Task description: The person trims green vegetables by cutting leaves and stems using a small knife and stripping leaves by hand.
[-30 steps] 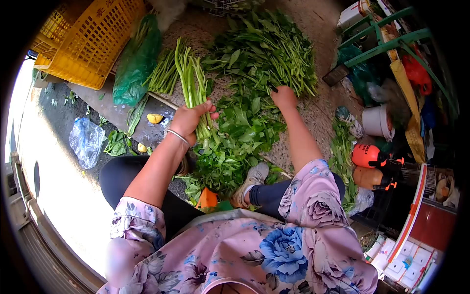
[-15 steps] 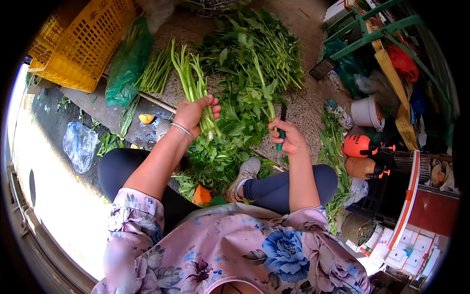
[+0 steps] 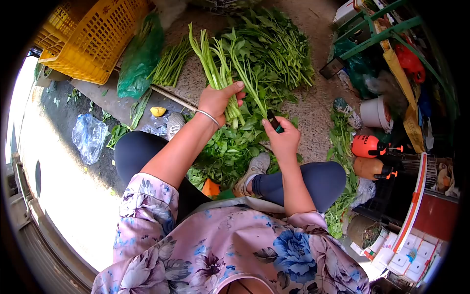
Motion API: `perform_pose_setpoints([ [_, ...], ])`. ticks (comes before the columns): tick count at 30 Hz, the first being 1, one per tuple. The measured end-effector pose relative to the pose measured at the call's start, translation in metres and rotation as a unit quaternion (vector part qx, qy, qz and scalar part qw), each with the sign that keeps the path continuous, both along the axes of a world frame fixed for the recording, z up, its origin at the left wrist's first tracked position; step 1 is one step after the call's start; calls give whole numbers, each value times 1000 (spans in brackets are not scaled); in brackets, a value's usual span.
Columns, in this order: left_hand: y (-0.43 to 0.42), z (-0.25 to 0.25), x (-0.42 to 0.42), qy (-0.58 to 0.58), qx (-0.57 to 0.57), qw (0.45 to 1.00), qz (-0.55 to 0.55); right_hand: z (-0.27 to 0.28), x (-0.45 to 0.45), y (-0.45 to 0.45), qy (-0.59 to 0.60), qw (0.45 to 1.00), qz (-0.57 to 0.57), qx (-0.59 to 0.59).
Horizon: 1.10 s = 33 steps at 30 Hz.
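Note:
My left hand (image 3: 220, 104) is closed around a bunch of pale green vegetable stems (image 3: 211, 66), their upper ends pointing away from me. To its right, my right hand (image 3: 284, 139) pinches the lower end of a single long stem (image 3: 248, 84) that slants up toward the bunch. The same hand grips a small knife (image 3: 274, 122) with dark and green parts, mostly hidden by the fingers. Beneath both hands lies a heap of loose green leaves (image 3: 223, 154). Beyond them is a large pile of leafy stems (image 3: 281, 51), and a smaller bundle of cut stems (image 3: 171, 62) rests at its left.
A yellow plastic crate (image 3: 100, 41) and a green plastic bag (image 3: 142, 59) stand at the far left. A clear bag (image 3: 89, 137) lies on the ground. On the right are a white bucket (image 3: 376, 113), a red spray bottle (image 3: 367, 145), and a green metal frame (image 3: 379, 36).
My hands have come closer together. The right-hand stem has swung toward the left-hand bunch, and leaves seen along it earlier no longer show. The view has shifted slightly.

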State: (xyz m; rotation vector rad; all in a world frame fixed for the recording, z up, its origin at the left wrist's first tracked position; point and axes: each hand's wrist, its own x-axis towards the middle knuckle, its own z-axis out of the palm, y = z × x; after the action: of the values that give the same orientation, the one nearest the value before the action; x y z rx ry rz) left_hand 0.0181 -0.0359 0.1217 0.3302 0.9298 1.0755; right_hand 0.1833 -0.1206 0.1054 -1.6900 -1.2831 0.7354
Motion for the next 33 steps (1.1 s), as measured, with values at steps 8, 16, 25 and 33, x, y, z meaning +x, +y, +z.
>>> perform_pose_setpoints([
  [8, 3, -6, -5, 17, 47, 999, -6, -23, -5, -3, 108, 980, 168, -1],
  [16, -5, 3, -8, 39, 42, 993, -104, -18, -13, 40, 595, 745, 186, -237],
  [25, 1, -8, -11, 99, 79, 991, -32, -6, -37, 47, 449, 874, 46, -179],
  [33, 6, -6, -23, 108, 107, 988, -4, -60, -36, -41, 296, 940, 18, -167],
])
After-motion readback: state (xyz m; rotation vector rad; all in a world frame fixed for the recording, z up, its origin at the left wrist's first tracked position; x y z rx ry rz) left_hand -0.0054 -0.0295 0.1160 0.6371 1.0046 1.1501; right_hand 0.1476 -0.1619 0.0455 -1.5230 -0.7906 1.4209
